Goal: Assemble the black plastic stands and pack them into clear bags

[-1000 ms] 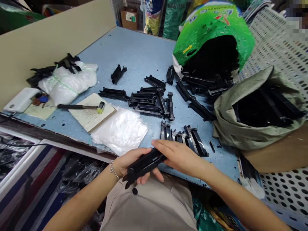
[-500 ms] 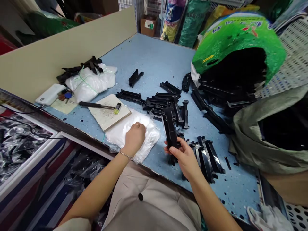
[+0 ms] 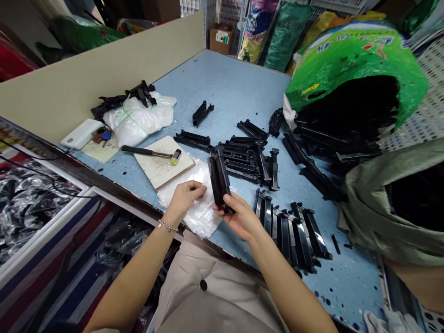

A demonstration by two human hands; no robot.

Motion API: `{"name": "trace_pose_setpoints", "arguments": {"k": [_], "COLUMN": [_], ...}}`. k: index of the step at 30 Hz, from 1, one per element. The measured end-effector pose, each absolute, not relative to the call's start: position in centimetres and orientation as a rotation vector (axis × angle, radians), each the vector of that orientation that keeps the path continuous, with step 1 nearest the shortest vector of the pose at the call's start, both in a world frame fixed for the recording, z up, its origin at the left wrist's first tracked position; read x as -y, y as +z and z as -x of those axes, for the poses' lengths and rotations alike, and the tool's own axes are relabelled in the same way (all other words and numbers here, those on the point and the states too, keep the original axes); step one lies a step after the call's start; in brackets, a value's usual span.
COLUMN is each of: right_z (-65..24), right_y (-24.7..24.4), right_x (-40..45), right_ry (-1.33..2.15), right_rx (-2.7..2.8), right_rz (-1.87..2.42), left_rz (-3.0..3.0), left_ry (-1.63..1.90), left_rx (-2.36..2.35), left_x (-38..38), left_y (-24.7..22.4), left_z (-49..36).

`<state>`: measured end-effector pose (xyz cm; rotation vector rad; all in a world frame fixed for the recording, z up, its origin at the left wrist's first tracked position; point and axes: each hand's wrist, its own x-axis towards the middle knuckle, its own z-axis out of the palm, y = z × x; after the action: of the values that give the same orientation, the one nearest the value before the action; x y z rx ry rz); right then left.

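Over the front part of a blue speckled table (image 3: 225, 78), one long black plastic part (image 3: 219, 178) tilts up in the air. The right hand (image 3: 242, 217) holds it by its near end, with the thumb on one side and the fingers curled round the other. Just to the left is the left hand (image 3: 183, 198), above a pile of clear plastic bags (image 3: 204, 219). Its thumb and pointing finger are pressed together at the tips; I cannot tell if they pinch a thin bag.

To the right, more black parts (image 3: 286, 231) lie side by side in a row. Behind the held part is a messy heap (image 3: 243, 159) of them. A small hammer (image 3: 138, 150) with a yellow tip lies across a flat pale block (image 3: 156, 173). Farther left are a white gadget (image 3: 82, 133) with a tiny mark I cannot read, some keys (image 3: 105, 136), and a tied white bundle (image 3: 145, 122).

On the right, a bright green sack (image 3: 350, 60) spills out black parts. It has a yellow arrow (image 3: 310, 89) and upside-down writing (image 3: 378, 48) in white and red that I cannot read. A dull green sack (image 3: 364, 226) slumps in front of it. At the back, a brown carton (image 3: 218, 46) has a white and green label (image 3: 222, 37), too small to read. Two tall printed sacks (image 3: 256, 32) nearby are blurry too.
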<state>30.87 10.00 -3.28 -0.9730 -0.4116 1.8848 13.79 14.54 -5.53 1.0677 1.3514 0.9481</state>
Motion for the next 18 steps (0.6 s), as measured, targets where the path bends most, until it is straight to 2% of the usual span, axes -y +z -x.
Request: {"name": "trace_pose_setpoints", "arguments": {"k": [4,6,9,12,18], "right_z": [-31.1,-31.9,-32.7,-32.8,-33.0], "right_y": [-3.2,-2.8,-2.7,-3.9,-5.6], "right_x": [-10.2,-9.1,-7.0,-6.0,-6.3], "right_ry": [1.819,1.837,2.074,2.347,2.571], "right_rx": [0.400,0.445,0.446,0.292,0.200], "right_rz": [1.016,1.030,0.996,0.994,0.758], "left_rz": [-1.521,-1.833,-1.970,-1.963,-2.391], "left_ry": [1.154,1.072,0.861,0.792,0.662], "left_rx": [-1.436,-1.471,-1.487,-1.513,-1.306], "left_x": [-14.1,-14.1,-14.6,-14.9,-11.1], "left_y": [-5.8,-5.7,-5.7,-5.6,-4.3], "left_z": [-12.6,-11.8,-11.2,-11.2,-11.6]}}
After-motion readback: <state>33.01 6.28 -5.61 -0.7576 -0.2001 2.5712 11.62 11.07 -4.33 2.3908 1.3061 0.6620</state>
